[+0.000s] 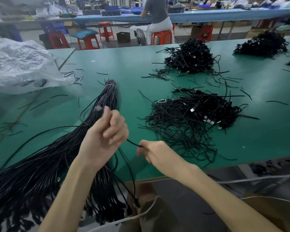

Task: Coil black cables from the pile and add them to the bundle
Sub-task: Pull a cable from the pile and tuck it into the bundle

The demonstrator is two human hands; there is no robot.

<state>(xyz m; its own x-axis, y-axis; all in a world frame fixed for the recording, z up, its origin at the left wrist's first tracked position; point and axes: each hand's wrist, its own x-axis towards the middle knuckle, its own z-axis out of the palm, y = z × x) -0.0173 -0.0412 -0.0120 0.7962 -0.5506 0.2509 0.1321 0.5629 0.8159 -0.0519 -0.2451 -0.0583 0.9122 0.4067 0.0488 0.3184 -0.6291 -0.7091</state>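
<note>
A long bundle of straight black cables (45,164) lies diagonally across the green table (124,67), tied with a white band near its far end (110,84). My left hand (105,136) is raised above the bundle and pinches a black cable (132,143) by its blurred connector end. That same cable runs to my right hand (156,153), whose fingers are curled around it; its other length hangs down over the table's front edge (132,183). A tangled pile of black cables (191,121) with silver plugs lies to the right of my hands.
Two more cable heaps (189,57) (261,44) sit further back. Short black ties (74,76) are scattered on the mat. A crumpled clear plastic bag (18,66) lies at the left. A cardboard box (274,213) stands below right. A person (157,17) sits on an orange stool behind.
</note>
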